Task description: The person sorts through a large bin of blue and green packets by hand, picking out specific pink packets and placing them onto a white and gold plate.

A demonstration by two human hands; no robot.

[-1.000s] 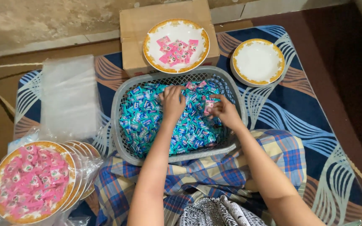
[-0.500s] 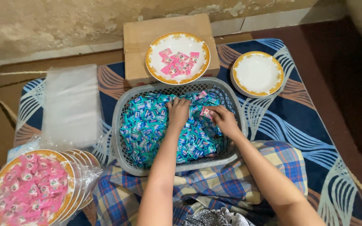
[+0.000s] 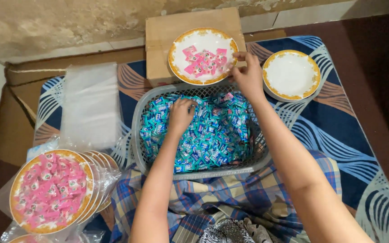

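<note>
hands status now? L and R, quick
Left hand: curled, fingers down in the blue sachets in the basket; grip cannot be told.
Right hand: at the rim of the plate of pink sachets; contents hidden.

Grey basket of blue sachets: my left hand buried in them. My right hand at rim of plate holding pink sachets.
</note>
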